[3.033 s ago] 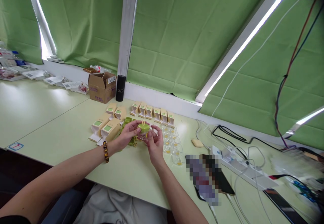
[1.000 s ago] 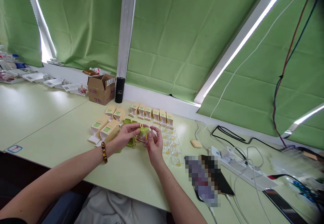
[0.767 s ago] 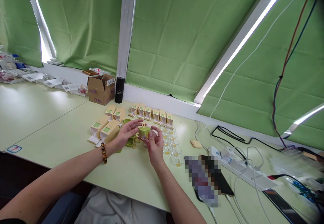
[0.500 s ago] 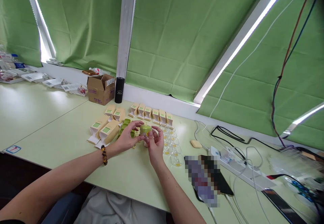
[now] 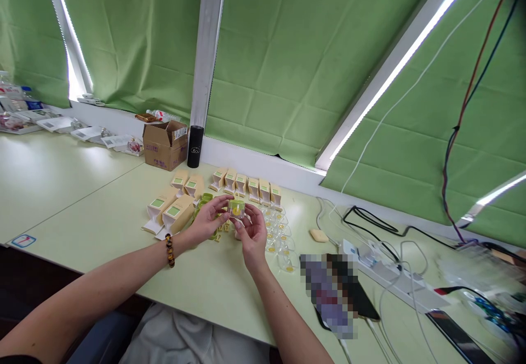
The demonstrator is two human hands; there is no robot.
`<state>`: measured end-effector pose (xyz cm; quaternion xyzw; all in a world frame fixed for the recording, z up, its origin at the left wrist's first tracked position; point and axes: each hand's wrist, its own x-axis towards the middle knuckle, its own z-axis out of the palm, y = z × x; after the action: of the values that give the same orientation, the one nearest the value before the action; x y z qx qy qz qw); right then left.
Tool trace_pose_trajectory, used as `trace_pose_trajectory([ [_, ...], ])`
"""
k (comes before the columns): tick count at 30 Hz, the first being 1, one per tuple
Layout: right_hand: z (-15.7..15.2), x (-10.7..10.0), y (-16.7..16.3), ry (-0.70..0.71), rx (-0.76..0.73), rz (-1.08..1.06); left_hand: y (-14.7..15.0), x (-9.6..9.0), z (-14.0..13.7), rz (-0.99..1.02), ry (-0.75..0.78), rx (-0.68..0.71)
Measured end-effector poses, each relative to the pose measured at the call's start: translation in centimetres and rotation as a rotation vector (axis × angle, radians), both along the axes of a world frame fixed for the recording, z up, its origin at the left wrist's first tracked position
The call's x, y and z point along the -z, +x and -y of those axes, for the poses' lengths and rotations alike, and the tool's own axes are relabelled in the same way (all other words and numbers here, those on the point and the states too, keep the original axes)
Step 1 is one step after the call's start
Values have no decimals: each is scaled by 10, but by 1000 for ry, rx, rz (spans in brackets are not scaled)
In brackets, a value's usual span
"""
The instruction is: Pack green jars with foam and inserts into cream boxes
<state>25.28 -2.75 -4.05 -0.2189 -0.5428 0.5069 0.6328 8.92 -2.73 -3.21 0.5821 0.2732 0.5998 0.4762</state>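
Between my two hands, above the table, is a small clear container with a green lid (image 5: 236,209) and a yellow spot on its front. My left hand (image 5: 211,217) grips it from the left side, fingers behind and thumb in front. My right hand (image 5: 251,234) holds its right side, with the thumb low. Beside my left hand lie several green lids (image 5: 203,200), partly hidden by it. Small yellow pieces (image 5: 218,238) lie below the hands. Several clear containers with yellow spots (image 5: 283,242) stand in rows right of my right hand.
Open cream boxes (image 5: 176,210) stand at the left, and more cream boxes (image 5: 253,189) form a row behind. Farther back are a cardboard box (image 5: 165,147) and a black tumbler (image 5: 195,147). On the right lie phones (image 5: 357,287), a power strip (image 5: 390,276) and tangled cables.
The container has been tilted so that its clear front with the yellow spot faces me more; before, the green lid's top showed. My hands have shifted only slightly around it.
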Motion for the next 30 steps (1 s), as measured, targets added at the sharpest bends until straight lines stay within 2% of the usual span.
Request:
trace_pose_trajectory([
  [3,1,-1,1,-3,5,7,1,0,-1,-26,16,-46],
  [8,2,-4,0,7,12,27,0,0,-2,-134,84,-229],
  [14,-2,3,-7,-55,-72,-11,0,3,-5,-175,111,-362],
  [18,-3,5,-8,-133,-71,-11,-1,4,-5,-202,139,-383],
  [22,-1,-2,-5,-185,-78,24,-3,-5,1,-320,233,-384],
  [25,0,-7,-1,-207,-103,-95,-3,-10,7,-341,273,-368],
  [30,-5,-9,5,-313,-183,-259,-1,-6,9,-247,224,-303],
])
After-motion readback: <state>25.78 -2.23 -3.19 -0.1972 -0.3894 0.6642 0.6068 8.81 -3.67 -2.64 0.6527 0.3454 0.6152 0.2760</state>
